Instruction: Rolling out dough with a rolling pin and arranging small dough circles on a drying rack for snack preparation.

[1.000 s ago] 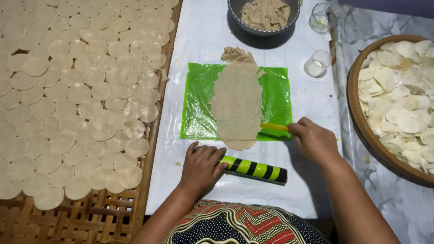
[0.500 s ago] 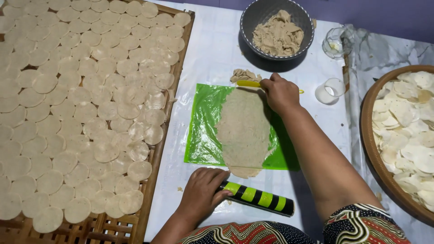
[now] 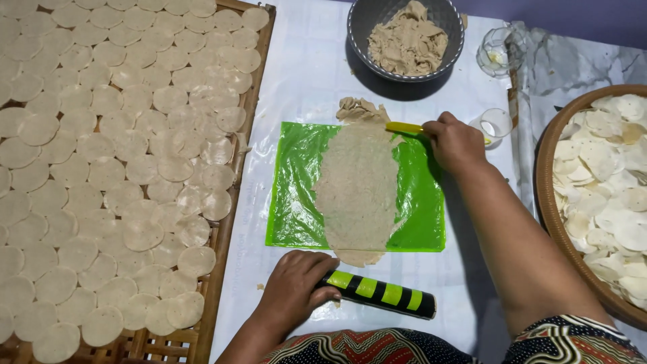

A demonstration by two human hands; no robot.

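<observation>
A thin sheet of rolled beige dough (image 3: 359,185) lies on a bright green plastic sheet (image 3: 294,189). My right hand (image 3: 455,141) grips a small yellow tool (image 3: 404,127) whose tip touches the dough's far end, next to a crumpled scrap of dough (image 3: 360,108). My left hand (image 3: 293,290) rests on one end of a black rolling pin with green stripes (image 3: 384,294), which lies just below the green sheet.
A woven bamboo tray (image 3: 232,202) on the left holds several round dough discs. A grey bowl (image 3: 360,37) of dough scraps stands at the top. Two small glasses (image 3: 495,125) sit at the right. A round basket (image 3: 549,195) of white discs is at the far right.
My right hand moved with the yellow tool from the near right edge of the dough up to its far end. My left hand stayed by the rolling pin.
</observation>
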